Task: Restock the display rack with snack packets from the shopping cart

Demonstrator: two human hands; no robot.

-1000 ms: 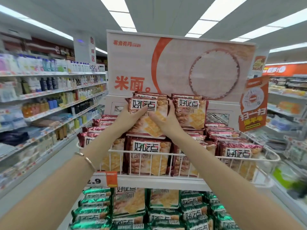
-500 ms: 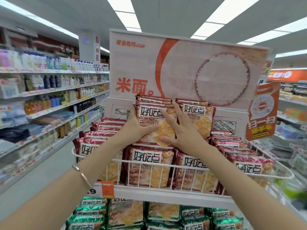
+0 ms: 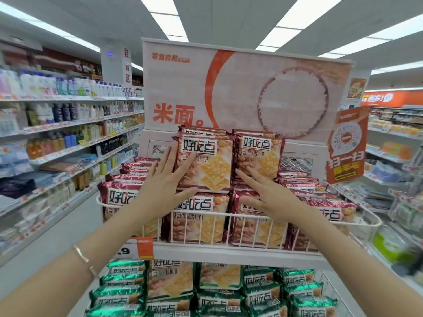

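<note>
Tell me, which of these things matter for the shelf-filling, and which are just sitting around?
Part of the job:
left hand, flat against the top red snack packet
right hand, fingers touching the neighbouring red packet
white wire rack

Just about:
green packets on the lower tier, untouched
orange scan sign
toiletry shelves
price tag

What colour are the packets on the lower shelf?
The lower packets are green, best seen in the head view.

Long light panels (image 3: 168, 22) run in rows across the grey ceiling (image 3: 103, 21) — shelves (image 3: 68, 123) of bottles line the left side, pale floor (image 3: 75, 232) beneath, an orange sign (image 3: 394, 98) far right
</note>
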